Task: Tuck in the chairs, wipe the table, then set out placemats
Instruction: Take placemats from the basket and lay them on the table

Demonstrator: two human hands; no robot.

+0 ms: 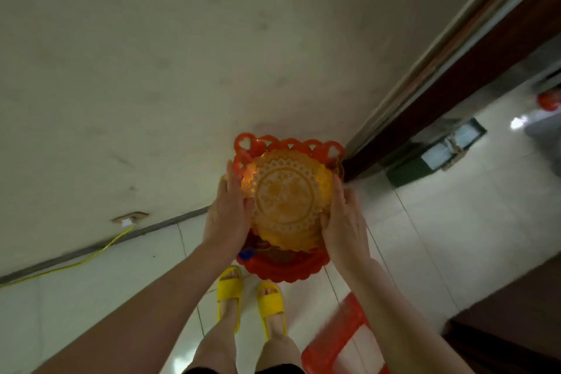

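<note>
Wall (151, 55), off-white, scuffed, fills 9 to 1 o'clock. Pale glossy tiled floor (455, 222) runs 3 to 8 o'clock. Dark brown wooden door frame (455, 79) at 2 o'clock. Red plastic basket with heart-cutout rim (285, 270) sits at centre on the floor against the wall. Round yellow lace-pattern plastic placemat (288, 197) is tilted over the basket, its lower edge in it. Left hand (226, 212) grips the mat at its 9 o'clock, right hand (343, 222) at 3 o'clock; fingers (235, 179) nearly straight along the rim, thumbs on the face. Red plastic stool (334, 340) at 5 o'clock. Yellow slippers (230, 285) at 6 o'clock. Yellow cable (91, 255) at 8 o'clock.
</note>
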